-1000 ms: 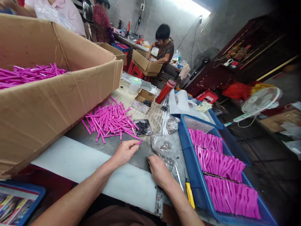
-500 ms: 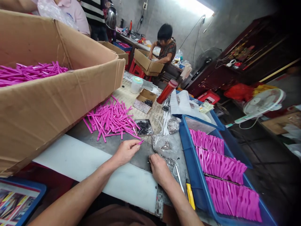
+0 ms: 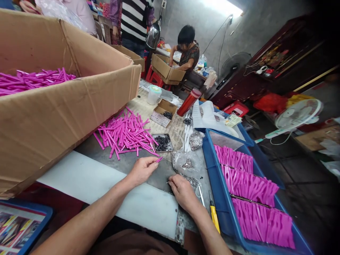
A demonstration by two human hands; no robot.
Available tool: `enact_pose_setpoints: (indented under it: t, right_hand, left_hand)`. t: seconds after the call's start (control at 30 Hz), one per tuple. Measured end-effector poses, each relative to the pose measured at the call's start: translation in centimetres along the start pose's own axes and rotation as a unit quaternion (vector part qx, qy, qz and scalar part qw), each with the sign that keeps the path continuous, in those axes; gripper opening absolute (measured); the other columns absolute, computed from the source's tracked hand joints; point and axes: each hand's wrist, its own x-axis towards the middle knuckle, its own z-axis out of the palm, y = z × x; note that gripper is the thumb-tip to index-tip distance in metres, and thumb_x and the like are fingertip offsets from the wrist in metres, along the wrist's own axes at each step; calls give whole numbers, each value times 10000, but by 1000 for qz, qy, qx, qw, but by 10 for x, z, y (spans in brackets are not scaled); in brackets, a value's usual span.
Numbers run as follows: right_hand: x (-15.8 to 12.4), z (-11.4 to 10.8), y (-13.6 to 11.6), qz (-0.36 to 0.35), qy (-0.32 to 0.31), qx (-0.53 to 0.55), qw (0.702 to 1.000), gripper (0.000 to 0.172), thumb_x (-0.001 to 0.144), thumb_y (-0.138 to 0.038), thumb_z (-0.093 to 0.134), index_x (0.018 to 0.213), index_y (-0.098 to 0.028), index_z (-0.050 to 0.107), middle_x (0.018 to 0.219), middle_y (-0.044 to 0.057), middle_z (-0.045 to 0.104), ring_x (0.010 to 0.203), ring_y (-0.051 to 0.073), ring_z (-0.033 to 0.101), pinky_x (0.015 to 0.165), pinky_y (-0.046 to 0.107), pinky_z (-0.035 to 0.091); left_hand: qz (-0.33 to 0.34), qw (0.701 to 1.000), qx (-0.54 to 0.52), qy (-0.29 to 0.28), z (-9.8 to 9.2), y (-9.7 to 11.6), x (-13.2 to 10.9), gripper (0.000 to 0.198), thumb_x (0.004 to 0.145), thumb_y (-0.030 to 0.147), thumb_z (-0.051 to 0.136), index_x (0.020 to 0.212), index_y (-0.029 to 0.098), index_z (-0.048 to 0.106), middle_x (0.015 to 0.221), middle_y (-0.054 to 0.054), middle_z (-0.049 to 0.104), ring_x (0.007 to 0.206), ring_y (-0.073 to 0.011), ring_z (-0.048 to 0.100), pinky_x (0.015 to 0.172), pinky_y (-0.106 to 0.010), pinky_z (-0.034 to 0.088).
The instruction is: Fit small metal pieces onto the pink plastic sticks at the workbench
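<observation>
pinching one pink stick (image 3: 158, 160) in the left hand (image 3: 142, 170) at centre frame; pressing the right hand (image 3: 182, 192) down just right of it, hold too hidden to tell. likely needing the stick end kept steady. working on a grey table (image 3: 159, 177) between a cardboard box (image 3: 66, 106) upper left and blue tray (image 3: 212, 168) lower right.

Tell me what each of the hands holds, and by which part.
The left hand pinches a pink stick just behind its tip, which alone shows. Whether the right hand holds anything cannot be told.
</observation>
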Motion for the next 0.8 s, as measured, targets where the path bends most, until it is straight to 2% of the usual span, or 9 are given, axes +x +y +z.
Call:
enact_pose_setpoints:
  t: [0.3,0.47,0.7,0.8]
  right_hand:
    - [0,3,-4,-35,-38,-84,995,171,783,-77,386,703,-152,517,668,44,512,639,165,485,593,265,408]
    - [0,7,-5,-20,-28,-120,992,183,768,-57,359,708,-151,504,679,54,512,659,177,481,605,282,408]
    - [0,4,-2,-12,5,-20,1000,164,799,-105,371,726,-158,508,654,31,520,612,144,492,578,244,417]
    - [1,4,-1,-18,14,-18,1000,159,805,-117,379,751,-154,524,666,34,529,622,147,498,586,249,418]
  left_hand:
    - [-6,1000,-6,1,1,-2,1,219,753,261,426,858,119,556,562,50,353,475,-71,313,419,-175,260]
    - [-7,1000,-8,5,1,1,1,214,748,266,429,832,122,563,560,50,361,470,-72,313,422,-179,261]
    - [-6,1000,-5,4,0,3,1,204,751,260,426,811,123,565,566,49,374,466,-69,314,418,-177,258]
    - [-7,1000,0,4,0,3,1,208,753,256,429,832,121,565,563,51,359,466,-67,314,415,-174,254]
